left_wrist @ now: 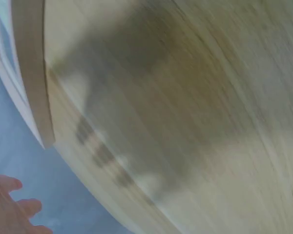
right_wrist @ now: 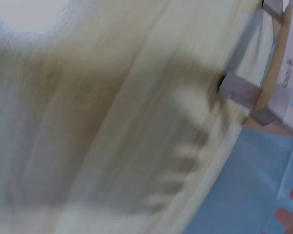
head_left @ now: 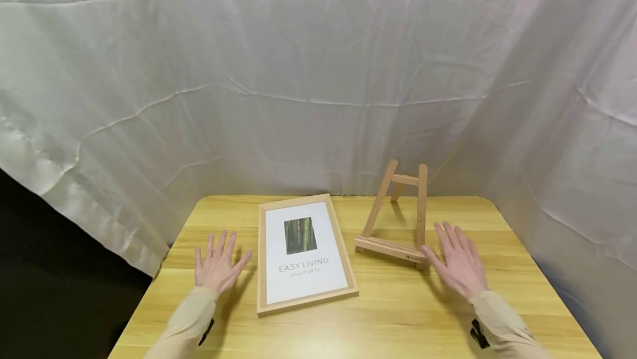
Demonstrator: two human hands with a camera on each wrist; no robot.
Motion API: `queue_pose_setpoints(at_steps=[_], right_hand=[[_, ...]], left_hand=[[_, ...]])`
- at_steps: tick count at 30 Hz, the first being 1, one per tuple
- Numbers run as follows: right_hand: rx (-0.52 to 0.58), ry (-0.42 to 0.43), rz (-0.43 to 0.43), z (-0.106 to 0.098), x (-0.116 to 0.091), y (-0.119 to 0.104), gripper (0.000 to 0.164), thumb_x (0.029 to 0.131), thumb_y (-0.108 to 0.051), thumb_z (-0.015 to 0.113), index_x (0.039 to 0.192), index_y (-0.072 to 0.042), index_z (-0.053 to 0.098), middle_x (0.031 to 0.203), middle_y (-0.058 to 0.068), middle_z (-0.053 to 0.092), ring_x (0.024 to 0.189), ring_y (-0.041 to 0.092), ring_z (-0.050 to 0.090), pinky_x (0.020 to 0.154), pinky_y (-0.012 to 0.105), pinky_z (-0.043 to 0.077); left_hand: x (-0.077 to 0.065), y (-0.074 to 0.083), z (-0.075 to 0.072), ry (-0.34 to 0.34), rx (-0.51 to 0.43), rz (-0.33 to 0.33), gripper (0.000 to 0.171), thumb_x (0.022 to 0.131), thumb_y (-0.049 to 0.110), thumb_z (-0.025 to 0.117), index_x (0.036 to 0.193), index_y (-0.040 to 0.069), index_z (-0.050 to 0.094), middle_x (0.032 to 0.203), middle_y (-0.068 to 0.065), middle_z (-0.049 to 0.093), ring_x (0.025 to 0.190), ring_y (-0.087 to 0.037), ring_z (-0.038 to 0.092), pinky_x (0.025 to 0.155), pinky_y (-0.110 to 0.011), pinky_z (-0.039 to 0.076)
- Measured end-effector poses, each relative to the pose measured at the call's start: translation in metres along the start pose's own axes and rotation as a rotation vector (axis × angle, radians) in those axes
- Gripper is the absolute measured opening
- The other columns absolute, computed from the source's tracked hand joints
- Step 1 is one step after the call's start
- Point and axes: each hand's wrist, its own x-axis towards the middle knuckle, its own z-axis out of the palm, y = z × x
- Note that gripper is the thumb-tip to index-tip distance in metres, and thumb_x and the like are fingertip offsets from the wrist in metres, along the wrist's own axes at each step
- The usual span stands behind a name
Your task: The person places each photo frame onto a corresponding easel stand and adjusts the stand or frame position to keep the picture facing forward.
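Note:
A picture frame (head_left: 351, 281) with a light wood border lies flat on the table, its insert printed "EASY LIVING" under a small bamboo picture. Left of it, my left hand (head_left: 217, 268) hovers with fingers spread, holding nothing; its shadow falls on the wood. A small wooden easel (head_left: 421, 209) stands upright to the right of the picture frame. Just right of its ledge is my right hand (head_left: 460, 262), fingers extended and empty, the thumb overlapping the ledge's end in the head view. In the right wrist view, part of the easel (right_wrist: 273, 87) shows above the fingertips (right_wrist: 288, 219).
The yellow wood-grain table (head_left: 388, 326) has rounded far corners. Pale grey curtain (head_left: 318, 71) hangs behind it and along both sides. A dark area (head_left: 50, 270) lies beyond the table's left edge. Both wrists wear black straps.

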Motion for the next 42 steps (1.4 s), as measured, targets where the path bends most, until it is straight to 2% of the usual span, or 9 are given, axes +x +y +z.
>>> queue_pose_setpoints(at_steps=[6,9,12,18,22,25,30,37,42], right_hand=[[-0.026,0.148,-0.120,0.003,0.003,-0.021,0.069,0.094,-0.040,0.063,0.148,0.000,0.045,0.145,0.028,0.048,0.130,0.048,0.046,0.108,0.069,0.036],[-0.008,0.159,-0.159,0.008,0.003,-0.037,0.066,0.092,-0.037,0.067,0.144,0.000,0.049,0.136,0.027,0.055,0.123,0.046,0.052,0.104,0.067,0.042],[0.051,0.086,-0.150,0.013,0.001,-0.056,0.065,0.093,-0.037,0.067,0.143,0.001,0.049,0.133,0.026,0.058,0.121,0.045,0.055,0.103,0.066,0.045],[0.237,-0.198,-0.071,0.025,-0.001,-0.086,0.070,0.097,-0.045,0.061,0.148,-0.001,0.044,0.142,0.025,0.056,0.131,0.048,0.051,0.108,0.072,0.040],[0.322,-0.364,-0.057,0.038,-0.002,-0.099,0.075,0.096,-0.051,0.061,0.149,-0.001,0.044,0.134,0.022,0.061,0.122,0.041,0.058,0.101,0.064,0.049],[0.362,-0.441,-0.087,0.050,-0.001,-0.107,0.078,0.094,-0.051,0.064,0.146,0.004,0.046,0.122,0.017,0.064,0.111,0.032,0.061,0.094,0.056,0.054],[0.380,-0.506,-0.121,0.065,0.002,-0.116,0.084,0.091,-0.052,0.068,0.144,0.009,0.045,0.121,0.017,0.064,0.115,0.033,0.060,0.103,0.058,0.050],[0.345,-0.519,-0.175,0.077,0.006,-0.121,0.075,0.088,-0.054,0.070,0.131,0.005,0.056,0.104,0.006,0.057,0.095,0.018,0.052,0.082,0.039,0.050],[0.320,-0.511,-0.182,0.082,0.006,-0.122,0.087,0.086,-0.053,0.073,0.141,0.010,0.049,0.108,0.006,0.057,0.101,0.020,0.052,0.092,0.046,0.049]], left_hand=[[-0.009,0.006,-0.003,-0.013,-0.028,0.025,0.086,0.099,0.067,0.037,0.161,0.011,0.016,0.168,-0.019,0.012,0.155,-0.048,0.004,0.122,-0.071,-0.007],[-0.014,0.011,-0.003,-0.045,-0.065,0.021,0.088,0.099,0.067,0.037,0.161,0.009,0.015,0.167,-0.022,0.016,0.154,-0.048,0.008,0.123,-0.071,-0.001],[-0.020,0.016,0.001,-0.061,-0.098,0.028,0.090,0.098,0.066,0.040,0.161,0.005,0.018,0.163,-0.027,0.023,0.152,-0.050,0.017,0.124,-0.069,0.008],[-0.030,0.026,0.010,-0.079,-0.158,0.041,0.098,0.094,0.068,0.049,0.156,-0.005,0.025,0.151,-0.037,0.037,0.140,-0.057,0.035,0.119,-0.068,0.027],[-0.036,0.031,0.017,-0.093,-0.151,0.024,0.106,0.089,0.071,0.055,0.152,-0.010,0.029,0.147,-0.040,0.041,0.134,-0.059,0.040,0.114,-0.067,0.036],[-0.042,0.034,0.021,-0.105,-0.134,0.022,0.112,0.084,0.073,0.059,0.149,-0.014,0.032,0.145,-0.043,0.041,0.132,-0.059,0.043,0.112,-0.065,0.039],[-0.048,0.037,0.029,-0.117,-0.125,0.028,0.118,0.077,0.074,0.066,0.146,-0.017,0.037,0.143,-0.045,0.041,0.129,-0.058,0.046,0.109,-0.064,0.042],[-0.050,0.038,0.037,-0.082,-0.122,0.057,0.121,0.067,0.074,0.076,0.143,-0.014,0.043,0.127,-0.033,0.055,0.108,-0.042,0.058,0.094,-0.055,0.051],[-0.049,0.039,0.043,-0.064,-0.134,0.069,0.122,0.060,0.074,0.079,0.143,-0.010,0.047,0.119,-0.024,0.057,0.100,-0.034,0.058,0.088,-0.049,0.051]])
